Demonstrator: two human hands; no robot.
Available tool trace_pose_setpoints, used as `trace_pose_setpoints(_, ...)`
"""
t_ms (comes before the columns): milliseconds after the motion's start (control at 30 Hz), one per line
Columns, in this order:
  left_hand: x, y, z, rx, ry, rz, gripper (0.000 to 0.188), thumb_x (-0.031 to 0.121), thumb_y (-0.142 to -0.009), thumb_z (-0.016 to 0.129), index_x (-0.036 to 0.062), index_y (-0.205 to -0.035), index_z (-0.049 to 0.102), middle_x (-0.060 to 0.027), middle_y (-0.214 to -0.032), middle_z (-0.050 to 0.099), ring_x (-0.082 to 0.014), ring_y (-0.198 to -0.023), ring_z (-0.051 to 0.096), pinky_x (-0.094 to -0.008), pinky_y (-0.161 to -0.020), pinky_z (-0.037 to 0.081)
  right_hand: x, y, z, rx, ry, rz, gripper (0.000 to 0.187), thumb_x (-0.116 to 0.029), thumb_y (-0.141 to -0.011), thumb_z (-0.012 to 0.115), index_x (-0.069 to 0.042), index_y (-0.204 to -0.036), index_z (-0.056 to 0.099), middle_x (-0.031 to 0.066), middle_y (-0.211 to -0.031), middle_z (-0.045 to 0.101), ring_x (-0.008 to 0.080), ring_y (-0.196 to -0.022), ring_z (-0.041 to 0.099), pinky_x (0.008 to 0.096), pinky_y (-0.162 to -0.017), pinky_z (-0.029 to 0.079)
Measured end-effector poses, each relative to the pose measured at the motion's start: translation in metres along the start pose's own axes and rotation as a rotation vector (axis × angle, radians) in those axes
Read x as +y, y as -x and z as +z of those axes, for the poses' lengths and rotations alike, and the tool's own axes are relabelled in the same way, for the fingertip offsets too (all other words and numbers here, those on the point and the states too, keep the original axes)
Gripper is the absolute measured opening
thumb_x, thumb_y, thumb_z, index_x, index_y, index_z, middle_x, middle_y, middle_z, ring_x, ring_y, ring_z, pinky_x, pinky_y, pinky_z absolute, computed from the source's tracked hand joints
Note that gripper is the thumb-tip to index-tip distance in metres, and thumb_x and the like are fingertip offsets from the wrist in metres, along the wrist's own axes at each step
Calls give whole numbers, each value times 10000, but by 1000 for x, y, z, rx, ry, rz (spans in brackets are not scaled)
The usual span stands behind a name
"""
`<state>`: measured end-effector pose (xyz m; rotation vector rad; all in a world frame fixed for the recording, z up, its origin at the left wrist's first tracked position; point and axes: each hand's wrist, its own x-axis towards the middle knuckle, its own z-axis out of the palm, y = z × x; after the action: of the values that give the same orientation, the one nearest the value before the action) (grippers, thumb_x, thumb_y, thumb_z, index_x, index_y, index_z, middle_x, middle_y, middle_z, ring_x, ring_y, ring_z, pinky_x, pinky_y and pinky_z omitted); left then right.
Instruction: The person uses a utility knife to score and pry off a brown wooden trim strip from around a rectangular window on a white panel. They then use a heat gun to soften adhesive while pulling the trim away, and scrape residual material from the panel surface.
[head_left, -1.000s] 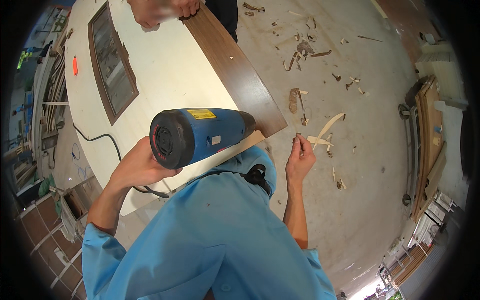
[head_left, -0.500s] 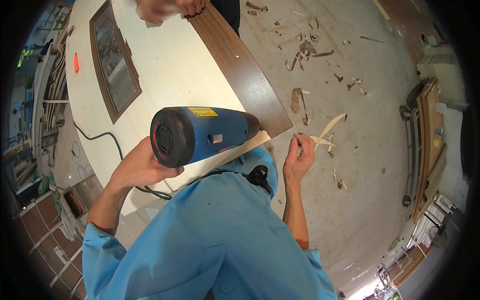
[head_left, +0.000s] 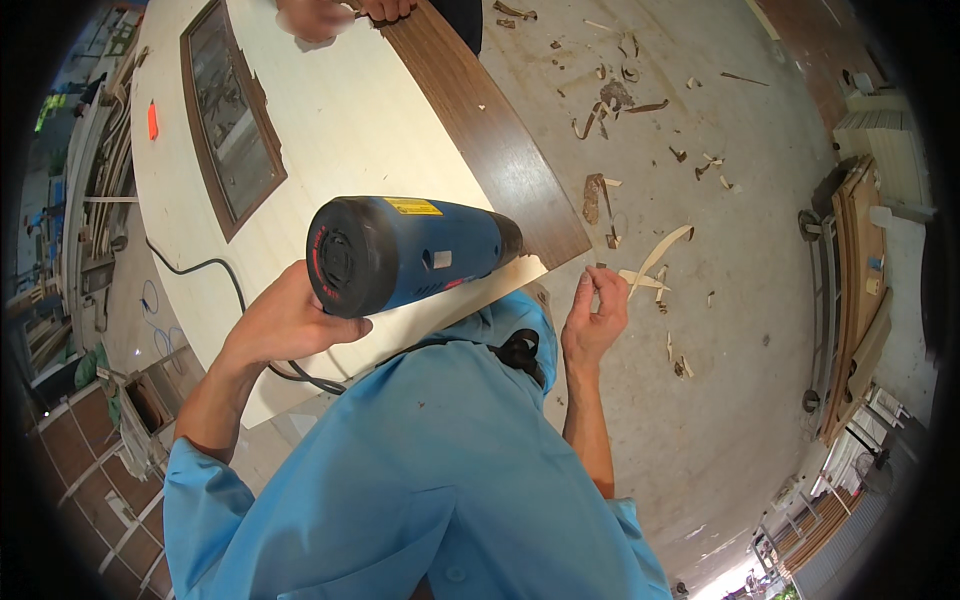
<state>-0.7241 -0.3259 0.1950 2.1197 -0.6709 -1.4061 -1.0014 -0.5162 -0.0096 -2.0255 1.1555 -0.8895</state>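
My left hand (head_left: 285, 322) is closed around the handle of a blue and black heat gun (head_left: 420, 258), largely hidden beneath its body. The nozzle points right, at the near end of a brown wood-grain strip (head_left: 500, 150) along the edge of a pale door panel (head_left: 340, 130). Just off that panel's corner, my right hand (head_left: 596, 315) is closed, fingertips pinched together over the floor. A tiny dark bit shows at the fingertips, too small to name. A black cord (head_left: 225, 268) runs across the panel by my left hand.
A brown-framed glass pane (head_left: 232, 120) is set in the panel, with an orange-red tool (head_left: 153, 121) left of it. At the far end are a co-worker's hands (head_left: 318, 18). Curled strip scraps (head_left: 660, 250) litter the concrete floor. Boards (head_left: 855, 300) stand on a rack at right.
The heat gun has tilted and shifted slightly up and to the right with my left hand. My right hand has barely moved. The co-worker's hands have shifted a little.
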Motion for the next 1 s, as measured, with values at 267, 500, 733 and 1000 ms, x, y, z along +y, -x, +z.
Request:
trace_pose_setpoints(267, -6, 1, 1, 29, 45, 59, 315, 13, -719, 789, -7, -1019, 698, -82, -868, 702, -177, -802, 654, -350, -732, 531, -5, 1, 3, -4, -25, 21, 143, -48, -960, 679, -5, -1093, 711, 166, -1049, 670, 329, -974, 655, 401, -878, 523)
trace_pose_setpoints(500, -7, 4, 2, 25, 67, 38, 324, 3, -720, 783, -3, -1034, 706, -79, -875, 711, -178, -808, 658, -355, -730, 532, -1, -3, 6, 27, -20, 56, 118, -56, -973, 676, 5, -1068, 709, 161, -1047, 671, 303, -960, 652, 382, -868, 523)
trace_pose_setpoints(733, -10, 2, 0, 39, 89, 44, 314, 2, -718, 792, -3, -1022, 714, -66, -872, 715, -168, -798, 654, -344, -718, 531, -1, -1, 5, 8, 0, 29, 123, -30, -956, 680, -9, -1075, 705, 162, -1050, 670, 319, -981, 655, 394, -883, 521)
trace_pose_setpoints(1000, -7, 3, 1, 21, 118, 34, 299, 7, -715, 789, -2, -1004, 712, -65, -870, 714, -164, -796, 648, -338, -716, 527, -4, 1, 8, 4, -19, 61, 125, -20, -957, 676, -6, -1078, 702, 163, -1052, 665, 314, -972, 649, 389, -881, 521)
